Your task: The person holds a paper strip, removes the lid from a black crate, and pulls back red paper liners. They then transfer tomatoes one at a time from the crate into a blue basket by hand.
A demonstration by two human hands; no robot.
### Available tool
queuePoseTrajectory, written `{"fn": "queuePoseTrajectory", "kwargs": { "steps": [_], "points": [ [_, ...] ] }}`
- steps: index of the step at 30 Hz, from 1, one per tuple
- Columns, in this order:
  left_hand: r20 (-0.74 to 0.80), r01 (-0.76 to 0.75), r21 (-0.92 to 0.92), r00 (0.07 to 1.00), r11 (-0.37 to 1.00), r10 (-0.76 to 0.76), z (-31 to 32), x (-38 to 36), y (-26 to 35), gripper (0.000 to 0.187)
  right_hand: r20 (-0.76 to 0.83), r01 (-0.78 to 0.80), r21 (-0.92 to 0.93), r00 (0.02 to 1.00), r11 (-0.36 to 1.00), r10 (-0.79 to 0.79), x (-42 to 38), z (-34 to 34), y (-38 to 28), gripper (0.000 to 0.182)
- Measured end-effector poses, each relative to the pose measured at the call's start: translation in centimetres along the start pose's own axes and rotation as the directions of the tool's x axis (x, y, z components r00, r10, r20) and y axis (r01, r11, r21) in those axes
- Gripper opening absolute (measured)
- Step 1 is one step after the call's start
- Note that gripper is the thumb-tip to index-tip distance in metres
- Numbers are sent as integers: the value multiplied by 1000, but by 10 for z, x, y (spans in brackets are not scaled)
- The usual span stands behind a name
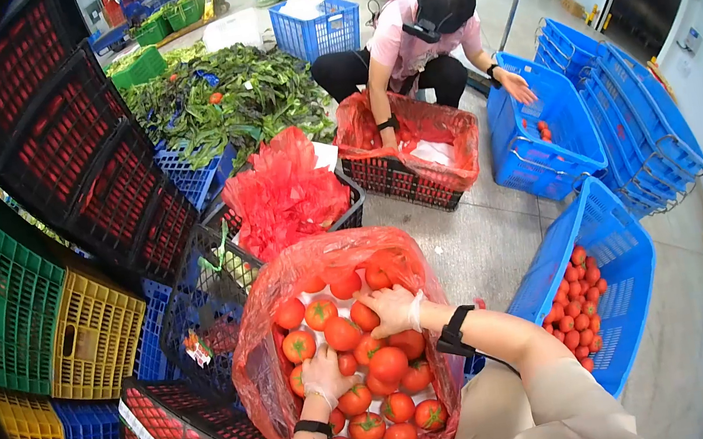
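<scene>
The left hand (328, 375) curls over tomatoes (388, 364) in a red plastic bag (253, 348). Just ahead and rightward, a round tomato (363, 315) lies between the thumb and fingers of the right hand (394, 310), the nearer one; no long axis shows. Whether either hand grips, I cannot tell. Right of the fingers, a blue basket (632, 289) holds smaller tomatoes (576, 307); farther ahead, a person (398, 36) crouches.

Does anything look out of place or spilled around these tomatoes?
One oddity: a small red item, possibly a tomato, sits on the heap of green vegetables at upper left, standing out against the greens. The tomatoes under your left hand and right hand look whole where visible, and I see no obvious spill.
</scene>
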State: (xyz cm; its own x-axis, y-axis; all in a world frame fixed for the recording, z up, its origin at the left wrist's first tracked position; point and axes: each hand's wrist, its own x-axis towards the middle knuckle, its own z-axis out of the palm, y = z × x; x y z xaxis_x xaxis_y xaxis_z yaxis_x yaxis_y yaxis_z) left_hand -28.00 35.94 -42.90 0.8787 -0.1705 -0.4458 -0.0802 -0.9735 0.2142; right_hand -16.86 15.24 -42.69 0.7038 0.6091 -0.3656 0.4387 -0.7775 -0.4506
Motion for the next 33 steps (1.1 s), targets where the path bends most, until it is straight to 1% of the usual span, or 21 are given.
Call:
{"fn": "queuePoseTrajectory", "kwargs": {
  "steps": [1, 2, 4, 5, 8, 9, 11, 12, 14, 16, 17, 21, 22, 23, 24, 26, 27, 28, 29, 30, 33],
  "points": [
    [-2, 22, 9, 1000, 1000, -22, -2, 0, 2, 87, -38, 37, -150, 998, 988, -43, 0, 6, -1, 91],
    [-2, 45, 18, 999, 999, -45, -2, 0, 3, 86, -12, 16, -130, 1000, 991, -18, 3, 9, 1, 99],
    [-102, 14, -32, 995, 999, -18, 7, 2, 0, 86, 0, 25, -112, 1000, 993, -25, 2, 2, 0, 99],
    [-124, 20, -59, 992, 998, -27, 14, 3, -2, 90, 29, 1, -12, 1000, 1000, -1, 6, 3, 5, 97],
    [-65, 47, -64, 997, 997, -51, 10, 1, 1, 78, 127, -86, 162, 990, 983, 66, 17, 3, 11, 91],
    [-69, 62, -63, 995, 996, -66, 11, 0, -1, 78, 90, -119, 52, 989, 992, 114, 23, 6, 8, 88],
    [-169, 10, -88, 985, 996, -25, 15, -6, -2, 80, 171, -132, 91, 979, 987, 115, 31, 4, 8, 88],
    [-164, 15, -89, 986, 996, -30, 15, -8, -2, 80, 242, -158, 123, 962, 980, 125, 33, 3, 10, 88],
    [-11, 87, -326, 995, 941, -96, 4, -14, 1, 85, 234, -134, 114, 967, 984, 104, 33, -3, 8, 89],
    [0, 120, -338, 992, 933, -127, 7, -21, 5, 84, 246, -86, 185, 969, 979, 38, 30, -8, 9, 90],
    [7, 144, -351, 989, 925, -151, 9, -24, 6, 82, 193, -66, 316, 981, 947, 4, 27, -4, 14, 92],
    [-63, 165, -257, 980, 952, -187, 24, -28, 7, 81, 259, -207, 235, 955, 950, 144, 32, 2, 11, 95],
    [-53, 182, -266, 978, 947, -203, 23, -30, 9, 82, 250, -123, 309, 967, 943, 44, 21, -17, 1, 94],
    [-69, 183, -275, 975, 944, -209, 19, -25, 10, 83, 169, -132, 244, 981, 961, 92, 39, 26, 27, 93],
    [-78, 167, -273, 978, 947, -195, 21, -22, 9, 85, 110, -70, 301, 993, 951, 38, 41, 33, 31, 92],
    [-27, 127, -190, 991, 973, -135, 15, -16, 9, 84, 142, -80, 270, 989, 960, 42, 41, 29, 30, 91],
    [-81, 96, -132, 991, 987, -107, 29, -11, 2, 82, 111, -29, 311, 994, 950, -6, 41, 31, 32, 91],
    [-9, 125, -125, 992, 984, -127, 18, -11, 6, 81, 147, -24, 313, 989, 950, -24, 38, 21, 27, 90],
    [13, 132, -119, 991, 984, -132, 13, -10, 7, 81, 70, 34, 360, 996, 932, -64, 25, 3, 14, 78],
    [26, 90, -105, 996, 990, -88, 20, -6, 2, 81, 185, -28, 296, 982, 955, -28, 34, 11, 19, 76],
    [-53, 76, -126, 995, 989, -83, 19, -7, 3, 76, 84, -16, 299, 996, 954, -10, 21, -3, 11, 75]
  ]
}}
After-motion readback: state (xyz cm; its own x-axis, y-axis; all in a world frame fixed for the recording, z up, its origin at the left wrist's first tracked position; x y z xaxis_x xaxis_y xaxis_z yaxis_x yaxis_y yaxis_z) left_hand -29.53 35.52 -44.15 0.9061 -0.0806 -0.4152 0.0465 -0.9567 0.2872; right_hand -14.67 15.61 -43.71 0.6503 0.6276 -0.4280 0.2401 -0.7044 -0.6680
